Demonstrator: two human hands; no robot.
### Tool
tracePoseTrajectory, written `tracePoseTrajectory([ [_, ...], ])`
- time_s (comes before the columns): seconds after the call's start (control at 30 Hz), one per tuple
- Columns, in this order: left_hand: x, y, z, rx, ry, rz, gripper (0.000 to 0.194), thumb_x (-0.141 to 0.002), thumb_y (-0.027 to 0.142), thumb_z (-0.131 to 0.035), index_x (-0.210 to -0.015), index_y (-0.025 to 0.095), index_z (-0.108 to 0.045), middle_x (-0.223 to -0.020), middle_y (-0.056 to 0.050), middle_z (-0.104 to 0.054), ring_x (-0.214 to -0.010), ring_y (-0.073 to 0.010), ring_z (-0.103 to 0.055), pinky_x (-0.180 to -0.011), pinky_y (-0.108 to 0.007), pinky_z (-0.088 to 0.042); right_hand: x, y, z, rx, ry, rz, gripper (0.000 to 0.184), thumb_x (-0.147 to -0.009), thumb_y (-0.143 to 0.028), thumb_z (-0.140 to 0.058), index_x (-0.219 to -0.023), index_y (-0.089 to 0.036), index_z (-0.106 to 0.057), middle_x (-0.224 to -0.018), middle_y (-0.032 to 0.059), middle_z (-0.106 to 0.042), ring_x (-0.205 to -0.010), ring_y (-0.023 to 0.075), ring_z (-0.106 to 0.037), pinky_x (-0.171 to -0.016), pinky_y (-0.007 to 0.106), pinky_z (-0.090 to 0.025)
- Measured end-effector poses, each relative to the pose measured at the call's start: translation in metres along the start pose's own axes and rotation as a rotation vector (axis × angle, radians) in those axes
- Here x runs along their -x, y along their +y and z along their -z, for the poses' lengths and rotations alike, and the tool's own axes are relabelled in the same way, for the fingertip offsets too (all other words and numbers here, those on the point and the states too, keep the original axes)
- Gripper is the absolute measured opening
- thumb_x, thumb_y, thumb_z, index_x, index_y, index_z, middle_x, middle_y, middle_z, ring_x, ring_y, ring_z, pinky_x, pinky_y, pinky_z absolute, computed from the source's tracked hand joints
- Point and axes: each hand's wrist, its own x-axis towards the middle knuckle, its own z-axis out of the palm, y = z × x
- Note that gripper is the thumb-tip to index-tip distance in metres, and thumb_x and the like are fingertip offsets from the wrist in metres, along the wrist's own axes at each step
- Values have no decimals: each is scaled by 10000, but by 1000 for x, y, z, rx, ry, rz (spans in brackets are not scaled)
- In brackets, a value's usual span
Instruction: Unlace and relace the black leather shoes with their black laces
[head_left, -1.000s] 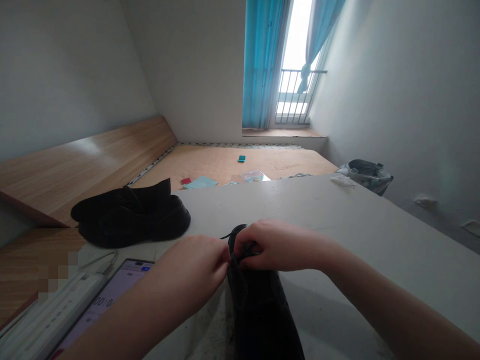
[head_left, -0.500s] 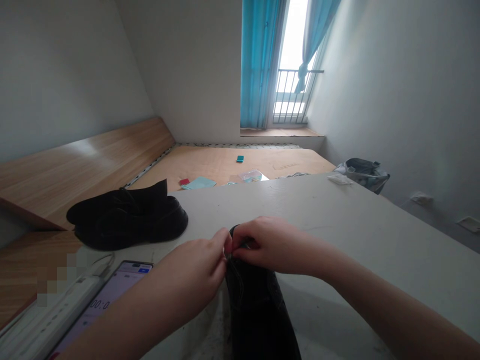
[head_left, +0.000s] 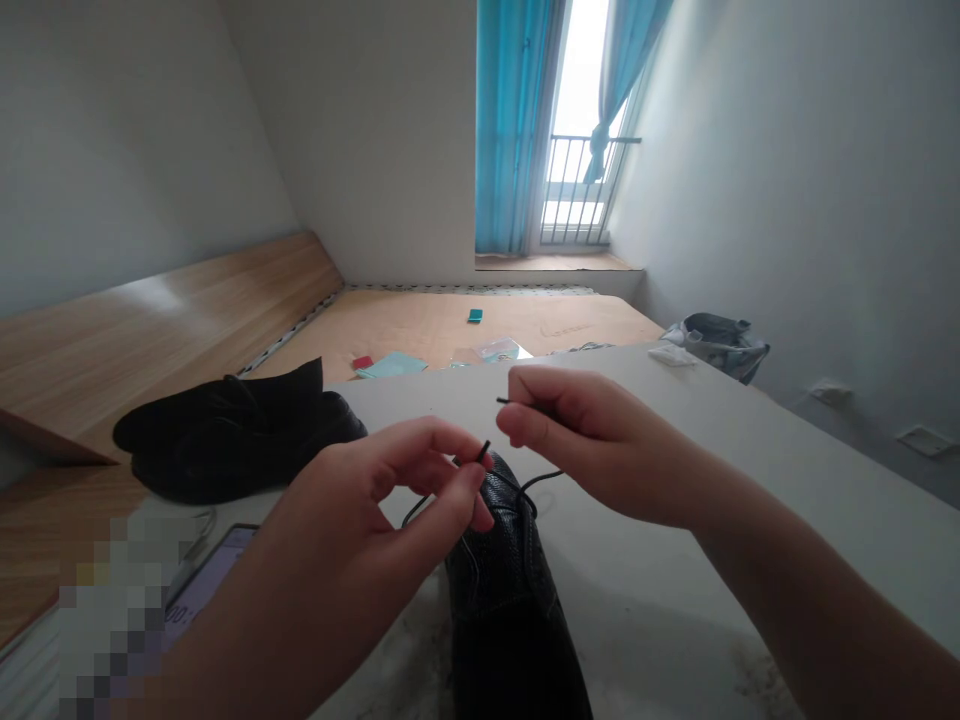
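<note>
A black leather shoe [head_left: 517, 600] rests on the white table, toe pointing away from me, its lower part cut off by the frame's bottom edge. My left hand [head_left: 405, 500] pinches one end of the black shoelace between thumb and forefinger, just above the shoe's left side. Higher and to the right, my right hand [head_left: 585, 430] is closed around the other end, whose tip sticks out past the thumb. From the shoe's laced front the black shoelace [head_left: 536, 482] curves up to that hand. Another black shoe [head_left: 232, 440] lies at the left, partly behind my left hand.
On the white table [head_left: 675, 450], a phone [head_left: 217, 570] with a lit timer screen lies at the left, partly covered by my forearm. Beyond stands a wood-toned bed [head_left: 420, 310] with small papers on it. A fabric bag [head_left: 720, 345] sits past the table's right edge.
My hands were together at the shoe's front; now they are apart and raised, each with a lace end showing. The right hand has moved up and right. The view has shifted slightly.
</note>
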Motion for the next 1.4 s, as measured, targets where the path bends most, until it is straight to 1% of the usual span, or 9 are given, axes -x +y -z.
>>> tracePoseTrajectory([
  [0.07, -2, -3, 0, 54, 24, 52, 144, -864, 405, -580, -859, 269, -625, -688, 67, -720, -656, -153, -669, -462, -195, -423, -2, 3, -1, -39, 28, -23, 357, -956, -399, -437, -663, -206, -373, -637, -49, -339, -593, 106, -335, -528, 263, -296],
  [0.2, -6, -7, 1, 121, 162, 78, 210, -855, 452, -596, -866, 249, -652, -765, 34, -754, -758, -182, -706, -551, -219, -481, -5, 5, -5, -274, -15, -87, 300, -964, -252, -318, -671, -207, -364, -666, -36, -361, -620, 115, -351, -592, 284, -323],
  [0.37, -5, -4, -1, 73, 424, 3, 104, -790, 376, -709, -829, 283, -735, -819, 64, -748, -754, -159, -681, -700, -252, -508, -5, 3, -17, -386, -36, -51, 164, -904, -256, -511, -805, -170, -608, -679, -22, -538, -644, 111, -483, -589, 258, -387],
  [0.47, -4, 0, -3, 100, 483, -35, 28, -782, 304, -721, -799, 303, -743, -831, 83, -735, -755, -139, -658, -690, -240, -505, -5, 1, -23, -359, 63, -68, 168, -869, -262, -577, -778, -157, -669, -718, 5, -618, -687, 125, -540, -610, 261, -415],
  [0.6, -2, 0, -3, 95, 469, -61, 47, -779, 267, -719, -788, 306, -744, -813, 78, -704, -699, -126, -618, -623, -239, -479, -3, -2, -27, -272, 131, -10, 184, -878, -277, -593, -772, -168, -697, -750, 6, -616, -711, 132, -521, -637, 267, -415],
  [0.83, -2, -7, -4, 112, 425, -164, 141, -812, 281, -701, -907, 379, -736, -887, 56, -590, -800, -136, -561, -627, -258, -427, 0, -2, -30, -392, 55, -7, 308, -902, -391, -576, -695, -164, -603, -655, -29, -437, -639, 109, -384, -574, 261, -323],
  [0.93, -2, -5, -4, 171, 420, -122, 98, -792, 280, -721, -858, 348, -744, -848, 50, -571, -731, -123, -530, -622, -256, -418, -1, 0, -28, -503, -13, -21, 349, -896, -446, -581, -686, -168, -591, -634, -44, -368, -622, 102, -336, -563, 257, -294],
  [1.23, -6, -7, 4, 339, 139, -53, 122, -839, 266, -663, -757, 301, -747, -779, 44, -589, -750, -115, -549, -685, -215, -459, -5, 5, -29, -709, -152, 14, 270, -870, -415, -638, -843, -161, -726, -782, 0, -650, -831, 135, -573, -838, 283, -443],
  [1.4, -7, -7, 3, 332, 155, -74, 135, -835, 246, -667, -821, 335, -767, -790, 48, -590, -756, -107, -549, -692, -201, -456, -5, 9, -30, -747, -188, 17, 241, -906, -382, -602, -863, -183, -730, -836, -7, -671, -839, 116, -583, -864, 262, -430],
])
